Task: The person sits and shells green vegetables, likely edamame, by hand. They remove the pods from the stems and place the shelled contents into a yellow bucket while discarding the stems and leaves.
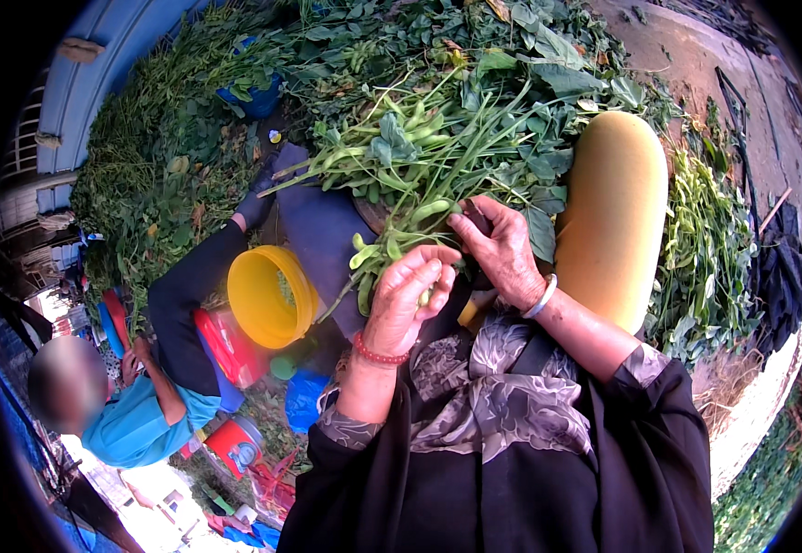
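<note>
A bunch of green bean plants (410, 152) with plump pods lies in front of me, its stems reaching down to my hands. My right hand (502, 244), with a pale bangle at the wrist, is pinched on a bean stem with pods (430, 212). Close beside it is my left hand (410, 295), a red bead bracelet on its wrist. Its fingers are curled round a green bean pod (426, 297), and more pods hang just beyond the knuckles. The fingertips of both hands are nearly touching; part of the stem is hidden behind them.
A yellow bucket (235, 290) stands tilted at left, near a red container (230, 346) and a blue plastic bag (301, 403). Another person (147, 419) in a blue top sits further left. At right is a smooth, rounded yellow object (613, 221). Leafy plants (180, 175) heap beyond.
</note>
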Action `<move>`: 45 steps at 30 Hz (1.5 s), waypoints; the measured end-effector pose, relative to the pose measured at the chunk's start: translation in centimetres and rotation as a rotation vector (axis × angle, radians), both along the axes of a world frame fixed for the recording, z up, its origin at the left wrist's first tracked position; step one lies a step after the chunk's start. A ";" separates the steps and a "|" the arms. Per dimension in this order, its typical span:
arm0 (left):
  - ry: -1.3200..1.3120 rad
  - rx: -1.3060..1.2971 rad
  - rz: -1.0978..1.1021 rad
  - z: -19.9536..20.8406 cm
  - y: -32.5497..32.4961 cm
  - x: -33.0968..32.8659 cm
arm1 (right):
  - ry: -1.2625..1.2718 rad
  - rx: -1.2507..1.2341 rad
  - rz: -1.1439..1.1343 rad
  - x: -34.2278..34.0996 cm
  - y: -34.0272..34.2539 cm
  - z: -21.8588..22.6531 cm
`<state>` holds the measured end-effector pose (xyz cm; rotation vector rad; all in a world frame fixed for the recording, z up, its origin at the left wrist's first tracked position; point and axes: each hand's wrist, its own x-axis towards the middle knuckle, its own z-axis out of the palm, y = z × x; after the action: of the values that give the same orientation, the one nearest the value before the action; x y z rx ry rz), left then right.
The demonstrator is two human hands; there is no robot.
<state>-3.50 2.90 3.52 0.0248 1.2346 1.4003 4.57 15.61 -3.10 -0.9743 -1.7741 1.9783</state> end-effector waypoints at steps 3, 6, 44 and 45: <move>0.067 0.018 0.204 -0.9 1.0 0.4 | 0.091 -0.138 -0.124 0.1 -0.1 1.3; 0.148 0.029 0.226 -1.4 1.6 0.8 | 0.160 0.582 -0.111 0.5 0.9 2.3; 0.085 -0.010 0.211 -3.4 3.6 1.7 | 0.071 -0.192 0.141 4.5 0.2 3.8; 0.058 0.032 0.178 -3.3 3.3 1.4 | 0.114 -0.283 0.136 4.4 0.3 3.7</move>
<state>-2.11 6.23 0.20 -0.0231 1.2872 1.5830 8.98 15.90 0.62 -0.8201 -1.5657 2.3675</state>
